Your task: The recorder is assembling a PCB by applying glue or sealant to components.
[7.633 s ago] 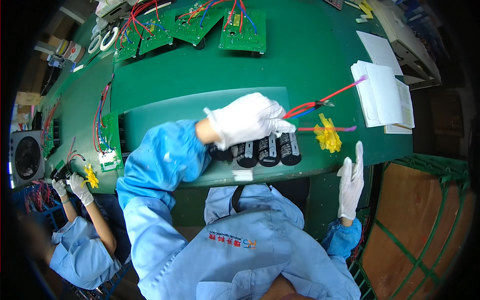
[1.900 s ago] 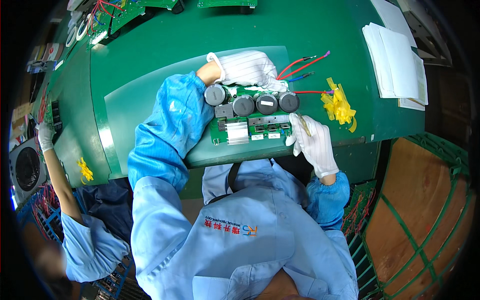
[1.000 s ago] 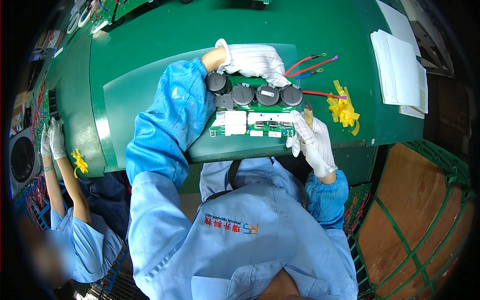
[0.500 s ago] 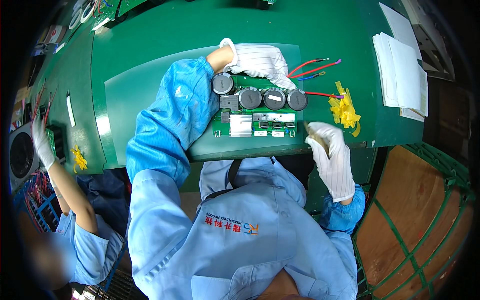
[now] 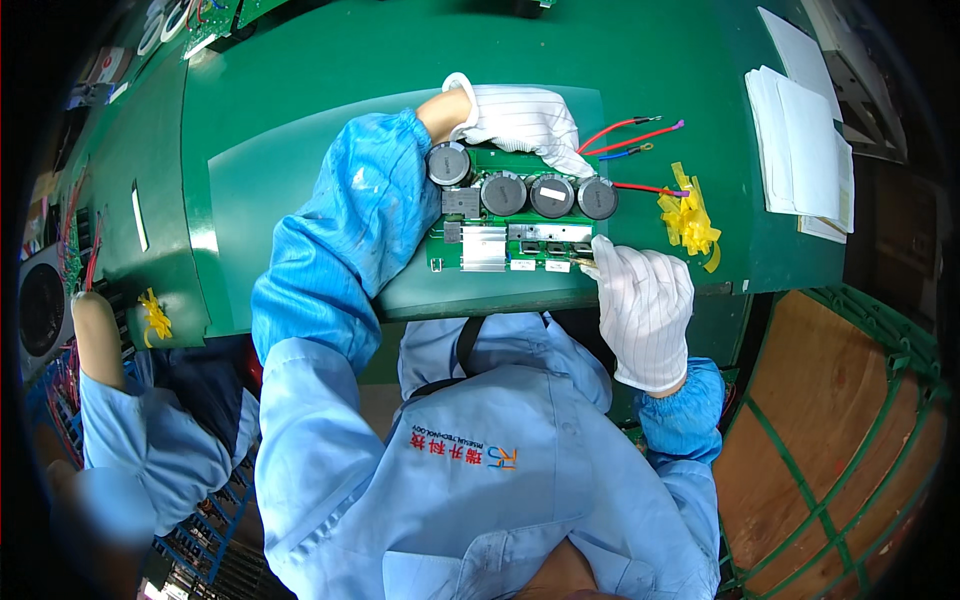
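The green table (image 5: 660,60) bears the circuit board (image 5: 522,217). At the board's far edge the left hand (image 5: 525,122) lies half curled, its hold unclear; by the board's near right corner, the right hand (image 5: 645,312) is pinched closed on a slim tool (image 5: 586,264).

We see white papers (image 5: 797,150) lying at right. Below them, we find green bars (image 5: 823,517) crossing a brown panel (image 5: 800,380).
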`<state>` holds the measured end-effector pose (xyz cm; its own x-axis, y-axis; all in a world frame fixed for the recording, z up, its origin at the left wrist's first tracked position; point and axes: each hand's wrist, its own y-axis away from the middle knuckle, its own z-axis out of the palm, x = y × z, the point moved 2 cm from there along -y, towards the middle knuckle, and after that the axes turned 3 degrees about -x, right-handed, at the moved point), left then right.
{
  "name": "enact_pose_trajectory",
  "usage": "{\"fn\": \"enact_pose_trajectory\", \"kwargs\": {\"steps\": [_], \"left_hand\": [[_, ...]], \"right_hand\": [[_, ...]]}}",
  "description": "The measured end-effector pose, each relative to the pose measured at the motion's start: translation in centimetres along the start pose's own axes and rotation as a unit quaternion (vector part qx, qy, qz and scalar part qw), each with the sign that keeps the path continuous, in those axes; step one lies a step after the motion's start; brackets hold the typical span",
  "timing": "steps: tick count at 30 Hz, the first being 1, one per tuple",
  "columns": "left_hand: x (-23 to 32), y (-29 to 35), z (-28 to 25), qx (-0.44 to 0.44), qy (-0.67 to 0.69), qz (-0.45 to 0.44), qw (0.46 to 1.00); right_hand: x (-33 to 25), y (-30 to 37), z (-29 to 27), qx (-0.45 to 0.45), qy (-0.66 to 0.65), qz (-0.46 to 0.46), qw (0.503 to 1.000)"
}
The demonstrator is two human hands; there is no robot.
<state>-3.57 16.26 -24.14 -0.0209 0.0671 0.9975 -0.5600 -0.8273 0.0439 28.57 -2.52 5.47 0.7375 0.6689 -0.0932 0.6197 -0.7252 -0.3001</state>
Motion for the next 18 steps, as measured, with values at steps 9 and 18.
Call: {"fn": "enact_pose_trajectory", "kwargs": {"steps": [9,18], "left_hand": [[-1.8,0.3,-2.6,-0.055,-0.134,0.009,0.989],[6.1,-8.4,-5.8,-0.009,-0.523,0.145,0.840]], "right_hand": [[-0.5,-0.5,-0.1,-0.005,0.037,-0.032,0.999],[-3.9,-2.4,-0.9,0.051,-0.024,-0.109,0.992]]}}
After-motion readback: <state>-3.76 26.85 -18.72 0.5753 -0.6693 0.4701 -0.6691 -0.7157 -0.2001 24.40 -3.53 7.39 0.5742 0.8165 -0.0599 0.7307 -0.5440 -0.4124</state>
